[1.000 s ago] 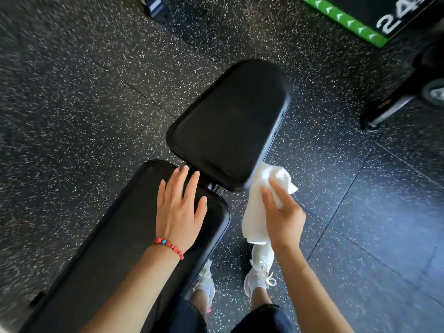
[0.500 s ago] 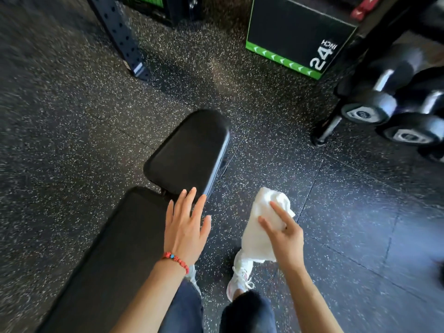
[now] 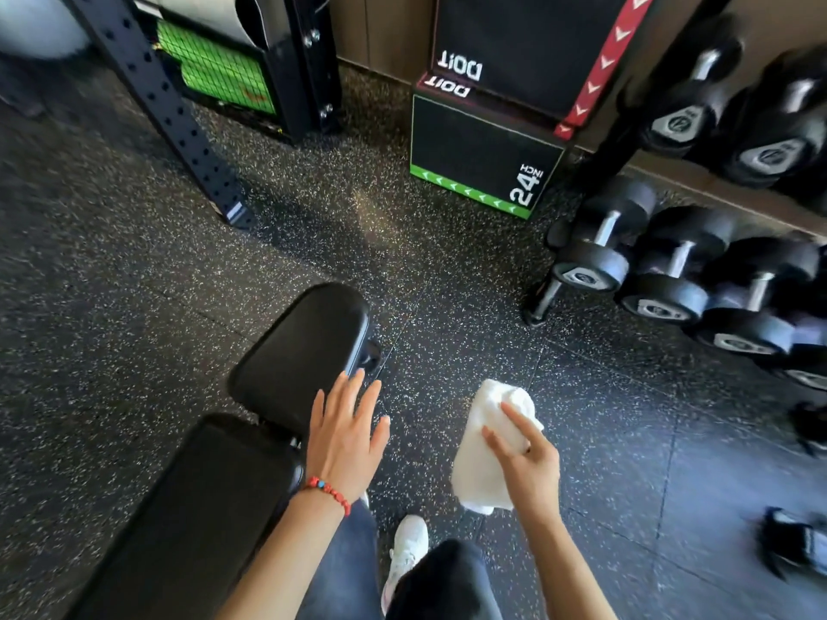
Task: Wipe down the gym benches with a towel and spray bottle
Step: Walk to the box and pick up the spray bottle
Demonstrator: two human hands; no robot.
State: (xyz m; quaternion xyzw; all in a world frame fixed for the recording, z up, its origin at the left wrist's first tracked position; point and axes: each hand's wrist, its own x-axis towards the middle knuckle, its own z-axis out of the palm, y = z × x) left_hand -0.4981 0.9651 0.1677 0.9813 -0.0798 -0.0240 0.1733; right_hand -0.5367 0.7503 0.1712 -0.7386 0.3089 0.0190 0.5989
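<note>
Right hand point(image 3: 526, 458) pinching a bunched white towel point(image 3: 490, 445) in its grip, cloth hanging below the fingers over the speckled floor point(image 3: 447, 279); left hand point(image 3: 344, 434) open-fingered, hovering left of that grip, beside the black gym bench point(image 3: 295, 351).

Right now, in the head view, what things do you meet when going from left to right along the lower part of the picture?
bench → left hand → white towel → right hand. The right hand overlaps the towel's right edge and holds it.
</note>
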